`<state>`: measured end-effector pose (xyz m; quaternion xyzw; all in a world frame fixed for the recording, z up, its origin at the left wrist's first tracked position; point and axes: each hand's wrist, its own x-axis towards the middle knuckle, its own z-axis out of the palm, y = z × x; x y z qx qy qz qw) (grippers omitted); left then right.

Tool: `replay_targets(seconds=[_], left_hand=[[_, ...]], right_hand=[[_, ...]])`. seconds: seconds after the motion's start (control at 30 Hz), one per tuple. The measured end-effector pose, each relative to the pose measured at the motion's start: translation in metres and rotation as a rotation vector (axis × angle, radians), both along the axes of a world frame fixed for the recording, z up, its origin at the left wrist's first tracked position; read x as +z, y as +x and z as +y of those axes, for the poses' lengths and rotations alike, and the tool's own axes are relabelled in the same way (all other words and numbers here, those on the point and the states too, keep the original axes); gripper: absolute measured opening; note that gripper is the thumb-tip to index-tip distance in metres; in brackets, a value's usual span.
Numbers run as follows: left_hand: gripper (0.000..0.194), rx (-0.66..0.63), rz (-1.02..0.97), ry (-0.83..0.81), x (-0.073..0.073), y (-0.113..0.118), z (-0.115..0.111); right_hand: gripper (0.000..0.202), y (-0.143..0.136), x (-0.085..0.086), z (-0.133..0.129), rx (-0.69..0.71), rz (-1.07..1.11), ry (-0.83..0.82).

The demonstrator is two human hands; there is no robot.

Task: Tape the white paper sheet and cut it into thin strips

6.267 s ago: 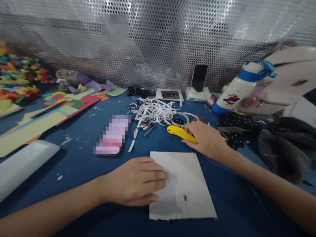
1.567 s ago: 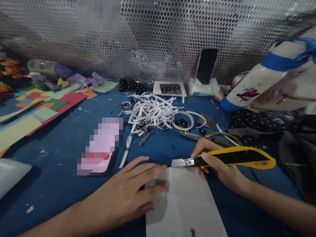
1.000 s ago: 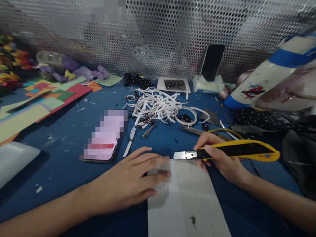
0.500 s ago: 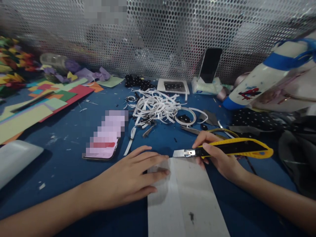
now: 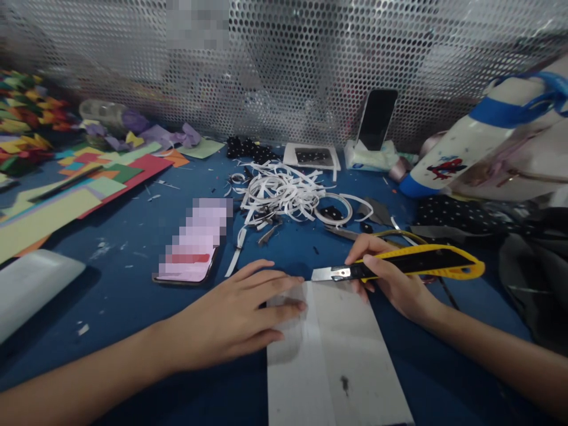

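Note:
A white board (image 5: pixel 355 343) with a dark smudge and a lengthwise strip lies flat at the bottom centre. Across its left side my left hand (image 5: pixel 239 313) rests flat with the fingers spread, its fingertips near the board's far edge. My right hand (image 5: pixel 390 281) is closed around a yellow and black box cutter (image 5: pixel 421 263). The cutter's metal blade is out and points left, at the far edge of the board close to my left fingertips. Some of my right fingertips touch the board's far right corner.
Beyond the board lies a heap of white paper strips (image 5: pixel 284 192). A phone (image 5: pixel 195 242) is left of it, with coloured paper (image 5: pixel 53 207) farther left. Scissors (image 5: pixel 339 232) lie near my right hand. A bottle (image 5: pixel 470 139) leans at the right before a perforated metal panel (image 5: pixel 293 71).
The view has shifted slightly, so the things at the left sit a little farther right. The cutter's handle end has moved a little left. Both hands hold nearly the same places.

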<state>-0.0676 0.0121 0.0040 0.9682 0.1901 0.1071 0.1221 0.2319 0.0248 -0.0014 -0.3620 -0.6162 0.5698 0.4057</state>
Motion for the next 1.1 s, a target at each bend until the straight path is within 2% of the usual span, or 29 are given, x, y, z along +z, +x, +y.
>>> replay_targets(seconds=[1.1], left_hand=[[0.036,-0.006,-0.018,0.013,0.0031,0.002,-0.0011]], right_hand=[[0.022,-0.0003,-0.0016,0.0012,0.027,-0.025,0.035]])
